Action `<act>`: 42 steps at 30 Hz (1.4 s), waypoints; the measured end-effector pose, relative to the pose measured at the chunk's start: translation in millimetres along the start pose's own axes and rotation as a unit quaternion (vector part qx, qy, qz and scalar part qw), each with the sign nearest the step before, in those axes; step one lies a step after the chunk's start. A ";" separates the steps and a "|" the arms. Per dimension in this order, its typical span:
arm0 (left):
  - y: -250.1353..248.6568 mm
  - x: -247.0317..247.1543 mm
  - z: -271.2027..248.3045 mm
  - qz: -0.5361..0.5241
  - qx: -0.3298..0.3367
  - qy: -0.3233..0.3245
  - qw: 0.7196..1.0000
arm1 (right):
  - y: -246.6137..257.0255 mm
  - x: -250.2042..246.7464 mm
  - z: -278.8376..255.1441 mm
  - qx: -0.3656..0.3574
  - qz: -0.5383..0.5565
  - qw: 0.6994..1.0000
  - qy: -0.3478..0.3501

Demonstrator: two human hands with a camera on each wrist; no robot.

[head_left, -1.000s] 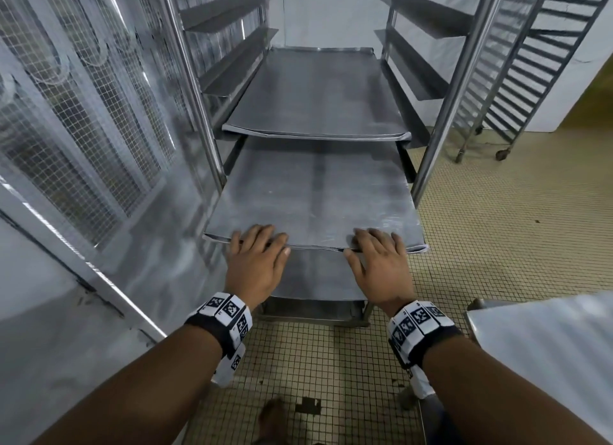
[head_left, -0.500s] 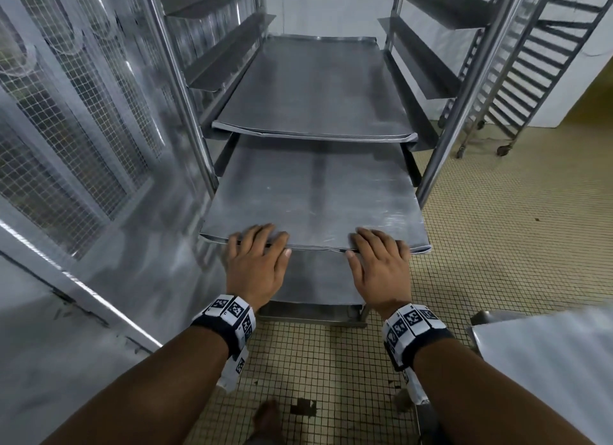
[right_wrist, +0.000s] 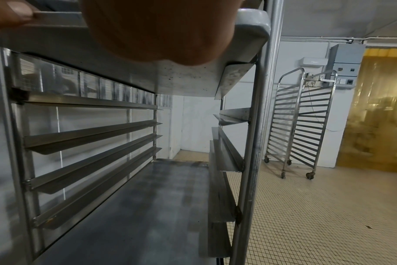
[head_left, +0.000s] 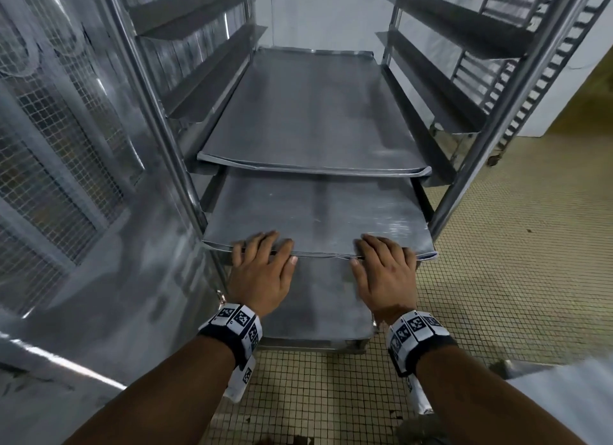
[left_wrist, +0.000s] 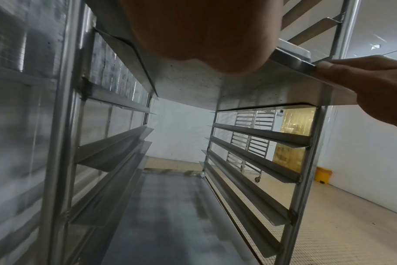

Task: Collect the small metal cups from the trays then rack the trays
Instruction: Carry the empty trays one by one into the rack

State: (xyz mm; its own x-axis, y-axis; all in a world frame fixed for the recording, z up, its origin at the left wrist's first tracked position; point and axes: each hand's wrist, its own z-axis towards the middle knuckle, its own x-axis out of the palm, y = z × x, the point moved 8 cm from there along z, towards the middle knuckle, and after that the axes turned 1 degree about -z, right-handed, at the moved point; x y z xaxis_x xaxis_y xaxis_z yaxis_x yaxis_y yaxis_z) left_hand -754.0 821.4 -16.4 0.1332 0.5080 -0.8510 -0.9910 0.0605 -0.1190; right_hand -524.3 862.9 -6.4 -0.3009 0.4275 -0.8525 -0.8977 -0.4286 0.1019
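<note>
An empty grey metal tray (head_left: 315, 215) lies partly inside the steel rack (head_left: 464, 166), on side runners, with its front edge sticking out. My left hand (head_left: 262, 265) and right hand (head_left: 384, 265) hold that front edge, fingers on top and thumbs at the rim. The wrist views look under the tray (left_wrist: 215, 86), past the left palm (left_wrist: 200, 35) and the right palm (right_wrist: 159, 30). Another empty tray (head_left: 311, 119) sits one level higher, fully in. A flat grey tray (head_left: 318, 308) lies at the rack's bottom. No metal cups are in view.
A shiny metal wall with mesh panels (head_left: 66, 152) stands close on the left. A second wheeled rack (right_wrist: 301, 125) is at the back right, with a yellow strip curtain (right_wrist: 385, 107) beyond it. A pale surface (head_left: 564, 398) juts in at the lower right. The floor is tiled.
The tray in my hands has slid deeper into the rack, and both hands have moved forward with it. Less of the tray sticks out past the posts.
</note>
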 end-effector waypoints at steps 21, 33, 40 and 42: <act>20.6 35.9 82.1 -0.028 -0.040 0.073 0.996 | -16.0 39.5 80.4 0.074 0.020 0.986 0.151; -156.6 59.8 -0.4 -0.168 0.085 0.243 0.952 | -112.3 -30.1 -112.1 0.259 0.039 0.941 0.213; -335.3 77.0 -49.1 -0.250 0.191 0.367 0.876 | -223.0 -135.1 -313.2 0.496 -0.006 0.855 0.150; -378.6 85.4 -68.1 -0.242 0.215 0.409 0.853 | -241.0 -161.3 -370.4 0.551 -0.014 0.821 0.145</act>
State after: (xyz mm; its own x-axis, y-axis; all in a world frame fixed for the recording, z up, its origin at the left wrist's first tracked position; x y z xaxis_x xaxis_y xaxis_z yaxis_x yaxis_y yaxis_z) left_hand -366.8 783.3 -78.8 0.3152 -0.4252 -0.8485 -0.7069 0.4914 -0.5088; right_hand -140.2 602.4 -83.3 -0.3294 0.1481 -0.9325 -0.6969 0.6282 0.3460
